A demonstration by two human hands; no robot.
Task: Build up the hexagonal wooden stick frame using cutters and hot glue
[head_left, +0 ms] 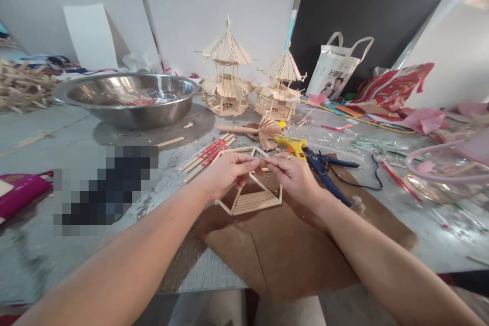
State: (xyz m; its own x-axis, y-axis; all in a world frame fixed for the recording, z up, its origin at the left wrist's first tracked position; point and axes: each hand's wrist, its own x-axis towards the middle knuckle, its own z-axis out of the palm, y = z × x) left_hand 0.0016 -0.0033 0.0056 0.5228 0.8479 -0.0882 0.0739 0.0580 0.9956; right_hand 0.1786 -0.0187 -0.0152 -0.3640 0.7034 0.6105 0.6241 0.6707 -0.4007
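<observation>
My left hand (229, 172) and my right hand (292, 175) meet above a six-sided frame of thin wooden sticks (256, 202). Fingers and thumbs are pinched together on both sides, and whatever lies between them is too small and covered to make out. Part of the frame's far side is hidden behind my hands. Slats fill a section at its near side. Under it lies a brown sheet of card (275, 260). Just beyond my right hand is a yellow glue gun (292, 145), with blue-handled pliers or cutters (326, 175) beside it.
Two pagoda-like stick models (228, 76) stand at the back. Left of them is a wide steel basin (145, 112). Loose sticks with red wrapping (209, 155) lie left of the frame. A white bag (336, 69) and a clear plastic container (439, 173) are at right.
</observation>
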